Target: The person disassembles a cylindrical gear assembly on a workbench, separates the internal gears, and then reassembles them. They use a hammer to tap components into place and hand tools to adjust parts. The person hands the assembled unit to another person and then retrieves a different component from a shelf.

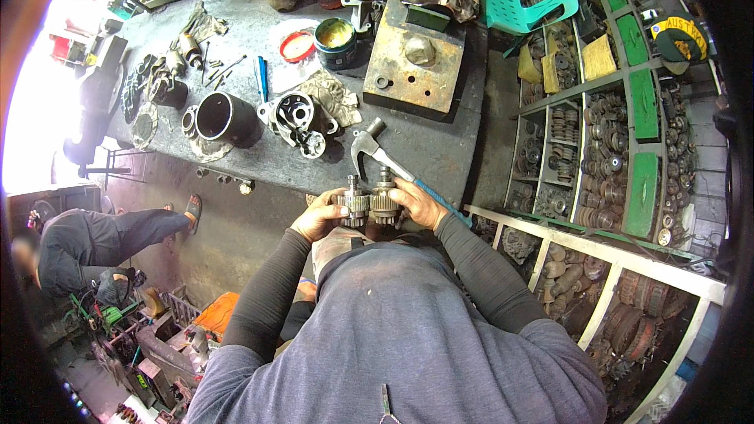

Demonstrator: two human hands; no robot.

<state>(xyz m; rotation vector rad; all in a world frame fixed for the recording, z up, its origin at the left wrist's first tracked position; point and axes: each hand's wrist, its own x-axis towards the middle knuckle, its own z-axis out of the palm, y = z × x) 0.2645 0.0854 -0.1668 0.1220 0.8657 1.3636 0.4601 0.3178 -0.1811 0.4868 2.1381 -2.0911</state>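
Left fingers (338, 211) clamped on geared shaft (355, 206), right fingers (404, 195) on second geared shaft (383, 205); both held side by side, just nearside of hammer (400, 166). Either could be dropped if grip slips; hammer could be knocked off counter (444, 141) if snagged by right sleeve (471, 251).

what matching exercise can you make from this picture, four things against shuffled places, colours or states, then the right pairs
1. toothed metal parts
2. claw hammer
3. plastic seat
4. tub

A. turquoise
B. open, beside a red lid
C. one in the left grip, one in the right grip
D. partly blue handle

Pairs: 1-C, 2-D, 3-A, 4-B
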